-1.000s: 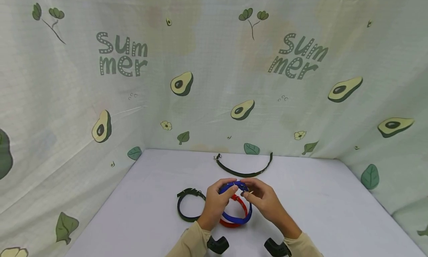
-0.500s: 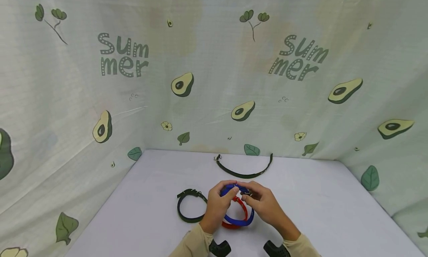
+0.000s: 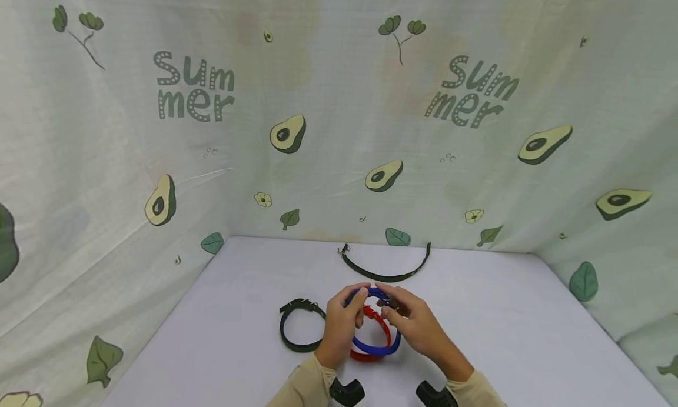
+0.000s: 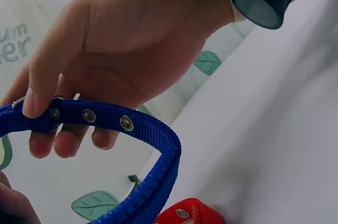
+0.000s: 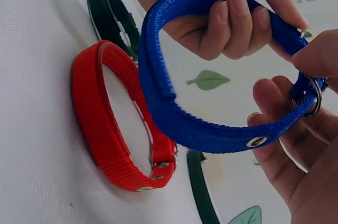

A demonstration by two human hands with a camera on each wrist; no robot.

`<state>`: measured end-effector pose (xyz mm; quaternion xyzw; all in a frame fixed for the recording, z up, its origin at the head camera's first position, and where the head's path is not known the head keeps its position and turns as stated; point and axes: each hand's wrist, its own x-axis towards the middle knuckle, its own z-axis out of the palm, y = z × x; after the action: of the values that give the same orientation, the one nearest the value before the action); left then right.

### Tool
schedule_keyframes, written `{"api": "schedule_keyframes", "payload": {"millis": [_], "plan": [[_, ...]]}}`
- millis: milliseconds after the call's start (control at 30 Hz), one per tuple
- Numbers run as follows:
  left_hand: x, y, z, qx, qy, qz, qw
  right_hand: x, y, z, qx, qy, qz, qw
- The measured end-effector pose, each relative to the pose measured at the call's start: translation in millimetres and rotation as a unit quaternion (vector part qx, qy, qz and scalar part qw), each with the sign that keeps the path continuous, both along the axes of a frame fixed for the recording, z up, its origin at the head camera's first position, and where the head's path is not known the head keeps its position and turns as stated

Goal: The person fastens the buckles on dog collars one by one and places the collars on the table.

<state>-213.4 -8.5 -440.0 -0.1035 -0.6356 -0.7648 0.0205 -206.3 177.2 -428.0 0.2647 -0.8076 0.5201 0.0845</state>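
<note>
A blue pet collar (image 3: 378, 350), closed into a loop, is held up off the table between both hands. My left hand (image 3: 340, 322) pinches its band by the metal eyelets (image 4: 88, 115), thumb on one face and fingers behind. On the other side my right hand (image 3: 418, 324) grips the collar by its metal ring (image 5: 315, 97), thumb against the strap. The buckle is mostly hidden by the fingers. Below the blue loop lies a red collar (image 5: 95, 113), also closed, partly covered in the head view.
A dark green collar (image 3: 301, 347) lies looped on the white table (image 3: 238, 313), left of the hands. Farther back, another dark green collar (image 3: 386, 277) lies unfastened in a curve. A patterned cloth (image 3: 328, 101) rises behind the table.
My left thumb and fingers have shifted slightly up and left along the blue collar's top. The right hand keeps its hold, and the other collars stay in place.
</note>
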Motion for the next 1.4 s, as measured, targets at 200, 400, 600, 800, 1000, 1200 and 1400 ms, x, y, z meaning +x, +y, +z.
{"api": "schedule_keyframes", "payload": {"millis": [200, 400, 600, 800, 1000, 1200, 1400], "plan": [[-4.7, -3.4, 0.0, 0.044, -0.014, -0.005, 0.9989, 2.5, 2.8, -1.6, -0.012, -0.067, -0.040, 0.9969], [-7.3, -5.2, 0.9, 0.104, -0.037, -0.016, 0.9938, 2.1, 8.3, -7.5, -0.002, -0.093, -0.070, 0.9931], [-6.9, -6.7, 2.5, 0.120, -0.045, -0.027, 0.9914, 1.9, 13.7, -10.1, 0.035, -0.108, -0.081, 0.9902], [-6.9, -5.2, 2.4, 0.120, -0.036, -0.036, 0.9914, 4.3, 20.3, -12.1, 0.035, -0.137, -0.067, 0.9877], [-6.1, -1.7, -0.2, 0.082, -0.024, -0.052, 0.9950, 6.8, 30.8, -13.9, -0.017, -0.143, -0.072, 0.9870], [-6.4, 1.6, 0.0, 0.024, -0.024, -0.042, 0.9985, 4.3, 38.2, -15.1, -0.041, -0.148, -0.105, 0.9825], [-6.2, 5.0, -5.8, -0.074, -0.011, 0.017, 0.9970, 0.7, 41.6, -17.5, -0.059, -0.163, -0.157, 0.9723]]}}
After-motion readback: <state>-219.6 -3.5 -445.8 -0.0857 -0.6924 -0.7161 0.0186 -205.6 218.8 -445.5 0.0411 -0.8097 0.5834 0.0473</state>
